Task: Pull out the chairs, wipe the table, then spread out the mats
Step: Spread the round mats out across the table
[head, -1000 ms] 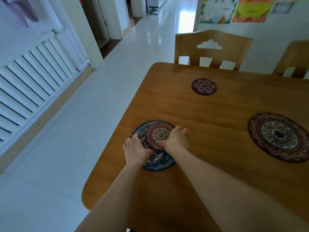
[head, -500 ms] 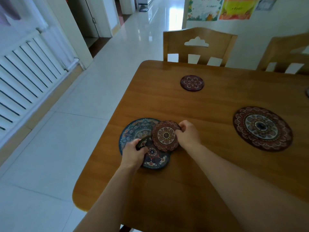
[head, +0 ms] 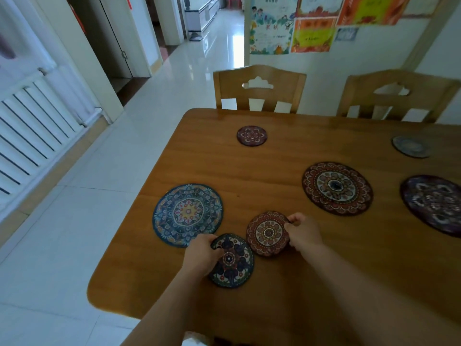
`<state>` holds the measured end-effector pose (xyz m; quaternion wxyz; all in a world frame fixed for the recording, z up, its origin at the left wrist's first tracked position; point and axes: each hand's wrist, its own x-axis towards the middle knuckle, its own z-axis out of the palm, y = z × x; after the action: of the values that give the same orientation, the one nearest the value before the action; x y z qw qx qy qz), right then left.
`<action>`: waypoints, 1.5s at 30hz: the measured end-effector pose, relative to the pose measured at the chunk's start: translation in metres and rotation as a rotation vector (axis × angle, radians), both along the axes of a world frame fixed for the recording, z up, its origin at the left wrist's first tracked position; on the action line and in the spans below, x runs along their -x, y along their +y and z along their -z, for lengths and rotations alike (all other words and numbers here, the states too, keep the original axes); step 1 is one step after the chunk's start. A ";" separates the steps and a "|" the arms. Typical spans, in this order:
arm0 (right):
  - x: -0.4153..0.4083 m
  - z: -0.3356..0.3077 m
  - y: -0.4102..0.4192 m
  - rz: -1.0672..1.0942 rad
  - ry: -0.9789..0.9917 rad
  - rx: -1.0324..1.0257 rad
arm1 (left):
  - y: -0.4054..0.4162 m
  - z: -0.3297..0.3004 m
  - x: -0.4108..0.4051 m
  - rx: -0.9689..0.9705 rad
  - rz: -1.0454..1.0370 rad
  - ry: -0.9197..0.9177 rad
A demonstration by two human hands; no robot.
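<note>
While the left hand (head: 199, 254) grips a dark small mat (head: 233, 261), the right hand (head: 303, 232) pinches a red small mat (head: 267, 233) on the table (head: 274, 171); the wall posters' (head: 272, 26) writing is unreadable.

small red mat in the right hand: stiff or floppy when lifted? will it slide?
The small red mat, pinched at its edge by the right hand, looks flat with no sag, so probably fairly stiff. It looks thin, so likely light. On the smooth wooden table it may slide readily when pushed. Being a flat disc, it should not roll or tip.
</note>
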<state>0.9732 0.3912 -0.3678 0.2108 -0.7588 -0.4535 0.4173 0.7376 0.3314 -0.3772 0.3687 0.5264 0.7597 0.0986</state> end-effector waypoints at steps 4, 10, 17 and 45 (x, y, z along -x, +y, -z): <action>-0.003 -0.011 -0.008 0.005 0.027 0.017 | -0.009 -0.005 -0.004 -0.039 0.002 0.111; -0.010 -0.016 -0.014 0.037 0.064 0.049 | -0.012 -0.006 -0.004 -0.040 -0.009 0.104; -0.016 -0.017 -0.017 0.004 0.034 0.102 | -0.014 -0.009 -0.005 -0.026 -0.011 0.050; -0.189 -0.002 -0.069 0.069 -0.007 0.134 | -0.014 -0.008 -0.182 -0.318 0.155 -0.028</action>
<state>1.1625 0.3226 -0.3657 0.1721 -0.7879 -0.3989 0.4364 0.9201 0.3177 -0.3690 0.2980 0.6336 0.6865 0.1963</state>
